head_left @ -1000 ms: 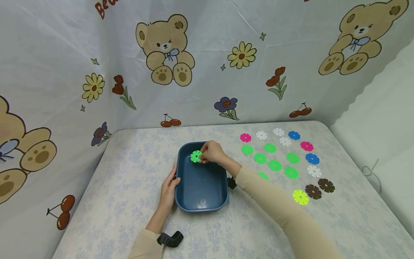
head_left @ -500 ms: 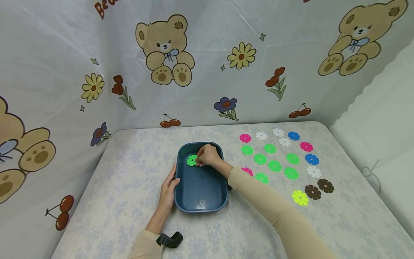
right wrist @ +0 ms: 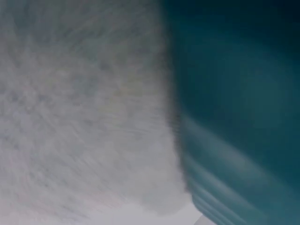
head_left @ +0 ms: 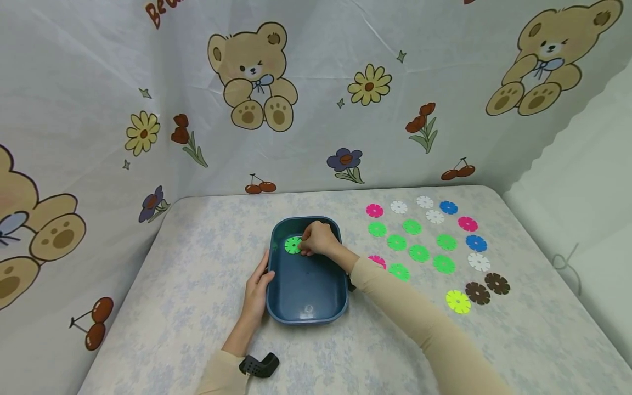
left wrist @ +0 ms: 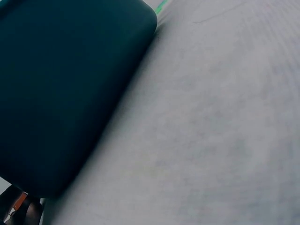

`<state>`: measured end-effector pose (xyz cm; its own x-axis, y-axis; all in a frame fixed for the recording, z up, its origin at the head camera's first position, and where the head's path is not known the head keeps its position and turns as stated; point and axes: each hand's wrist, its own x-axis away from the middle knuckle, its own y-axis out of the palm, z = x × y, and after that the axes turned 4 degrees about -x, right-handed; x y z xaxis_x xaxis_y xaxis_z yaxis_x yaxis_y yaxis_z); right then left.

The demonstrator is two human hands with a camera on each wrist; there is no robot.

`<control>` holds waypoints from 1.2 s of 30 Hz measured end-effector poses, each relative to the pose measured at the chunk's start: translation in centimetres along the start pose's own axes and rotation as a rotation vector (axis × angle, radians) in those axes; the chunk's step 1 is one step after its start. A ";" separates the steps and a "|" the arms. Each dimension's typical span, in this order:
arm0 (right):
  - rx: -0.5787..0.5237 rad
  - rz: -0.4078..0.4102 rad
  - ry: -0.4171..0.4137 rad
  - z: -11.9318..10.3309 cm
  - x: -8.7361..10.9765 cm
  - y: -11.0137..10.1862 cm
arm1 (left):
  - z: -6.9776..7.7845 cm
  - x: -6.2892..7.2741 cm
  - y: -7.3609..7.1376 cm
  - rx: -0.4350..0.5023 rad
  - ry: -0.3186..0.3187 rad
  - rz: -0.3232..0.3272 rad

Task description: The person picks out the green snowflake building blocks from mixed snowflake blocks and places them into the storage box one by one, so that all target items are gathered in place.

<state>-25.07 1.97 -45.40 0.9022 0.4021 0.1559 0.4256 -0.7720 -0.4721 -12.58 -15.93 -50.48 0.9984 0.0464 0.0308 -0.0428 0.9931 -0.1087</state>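
Note:
A blue plastic tray (head_left: 308, 291) sits at the middle of the table. The left hand (head_left: 257, 288) holds the tray's left side, thumb at the rim and fingers along the outer wall. Inside the tray, near its far left corner, is a green notched plastic disc (head_left: 292, 245), a snowflake-shaped building piece. The right hand (head_left: 318, 238) reaches in over the right wall and pinches this disc by its right edge; the fingertips are partly hidden. Both wrist views show mostly the tray's dark outer wall (left wrist: 70, 84) and tabletop, with no clear look at the fingers.
Right of the tray lie several loose discs: green (head_left: 419, 253), pink (head_left: 467, 224), white (head_left: 478, 261), blue (head_left: 476, 243), dark brown (head_left: 478, 293) and yellow (head_left: 458, 302). The right sleeve (head_left: 410, 315) partly covers a pink disc (head_left: 378, 261). A printed cloth (head_left: 306, 148) hangs behind the table.
The right hand has moved slightly left and nearer, lowering the green disc into the tray, then stays nearly still. The left hand has kept its place.

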 end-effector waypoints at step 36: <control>0.016 0.071 0.193 7.7 15.0 -15.2 | 0.1 0.0 0.1 -0.006 0.007 0.010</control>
<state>-18.58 23.51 -42.53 0.9270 0.2446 0.2842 0.3611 -0.7866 -0.5009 -12.63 -15.84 -50.35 0.9982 0.0554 0.0223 -0.0525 0.9919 -0.1154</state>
